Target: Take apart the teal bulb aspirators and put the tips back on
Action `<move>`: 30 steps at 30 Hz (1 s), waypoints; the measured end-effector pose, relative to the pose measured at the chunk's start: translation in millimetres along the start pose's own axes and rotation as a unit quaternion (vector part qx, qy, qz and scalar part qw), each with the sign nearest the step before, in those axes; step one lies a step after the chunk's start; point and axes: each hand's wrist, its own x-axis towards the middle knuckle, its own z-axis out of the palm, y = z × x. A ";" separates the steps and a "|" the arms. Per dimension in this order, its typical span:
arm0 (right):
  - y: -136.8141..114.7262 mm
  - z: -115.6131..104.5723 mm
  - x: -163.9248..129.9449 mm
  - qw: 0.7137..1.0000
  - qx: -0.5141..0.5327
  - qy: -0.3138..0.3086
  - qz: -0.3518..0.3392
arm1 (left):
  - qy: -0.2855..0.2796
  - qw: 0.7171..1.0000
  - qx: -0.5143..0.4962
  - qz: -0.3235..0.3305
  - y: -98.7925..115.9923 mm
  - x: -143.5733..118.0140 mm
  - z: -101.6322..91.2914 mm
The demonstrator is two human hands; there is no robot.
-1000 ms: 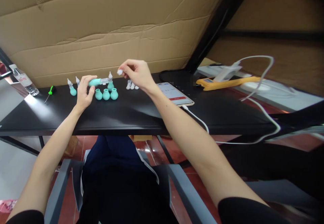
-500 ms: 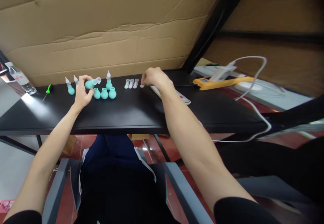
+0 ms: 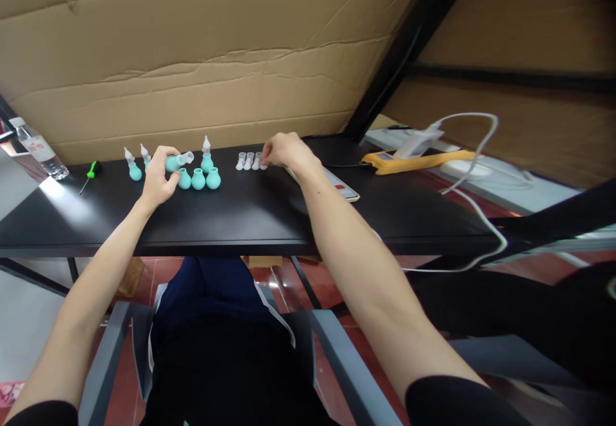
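My left hand point(image 3: 158, 179) is closed around a teal rubber squeeze bulb point(image 3: 172, 163) lying sideways, with a clear tube-like connector point(image 3: 187, 158) sticking out to the right. Just below it three open-mouthed teal bulbs point(image 3: 198, 179) stand in a row. Farther right, my right hand point(image 3: 287, 154) pinches a small clear nozzle piece point(image 3: 264, 166), mostly covered by the fingertips, at the right end of a row of similar clear pieces point(image 3: 248, 161). A teal bulb with a pointed clear tip point(image 3: 206, 156) stands behind the open bulbs; another tipped bulb point(image 3: 133, 168) leans at the left.
On the black table point(image 3: 231, 217) a phone point(image 3: 344, 187) lies beneath my right forearm. At the left are a green screwdriver point(image 3: 91, 170) and a water bottle point(image 3: 41, 150). A yellow power strip point(image 3: 385, 163) with white cables is at the right. Cardboard point(image 3: 192, 47) walls the back.
My right hand has shifted slightly left, bringing the small clear piece up against the end of the row. My left hand stays nearly in place with its bulb.
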 end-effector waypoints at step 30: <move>-74.3 40.0 -48.6 0.825 0.323 0.019 -0.464 | -0.101 0.992 0.060 0.035 22.6 -1.3 1.0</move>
